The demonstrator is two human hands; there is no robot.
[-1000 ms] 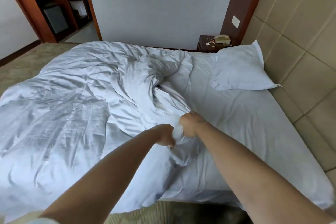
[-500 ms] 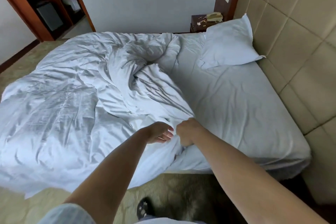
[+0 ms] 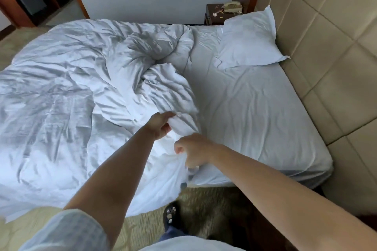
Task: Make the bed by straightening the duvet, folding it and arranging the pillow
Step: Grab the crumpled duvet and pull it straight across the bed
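1. Left hand [image 3: 161, 126] is reaching out over the bed with its fingers curled round a bunched fold of the white duvet [image 3: 61, 91], gripping it near the crumpled edge.
2. Right hand [image 3: 193, 152] sits just beside the left one, a bit nearer the person's body, closed in a fist on another bit of that same duvet edge. The cloth between the two hands is scrunched up, and a flap of it hangs down below the right hand over the side of the bed.
3. Most of the duvet spreads out to the left of both hands, super wrinkled, covering that whole side. A twisted heap of it rises just beyond the left hand's knuckles.
4. To the right of the hands the bed sheet [image 3: 255, 108] is bare and mostly flat, with light creases.
5. The pillow [image 3: 248, 40] is well beyond the right hand, at the far right corner, lying against the padded beige headboard [image 3: 326, 47].
6. Past the pillow there's a dark nightstand [image 3: 212, 14] with a beige phone [image 3: 232, 7] on it and some small bits scattered next to the phone.
7. Below the right hand, down on the carpet [image 3: 142, 224], you can see a dark shoe [image 3: 170, 215] with shiny studs.
8. Left arm has a light checked sleeve [image 3: 67, 230] pushed up near the elbow.
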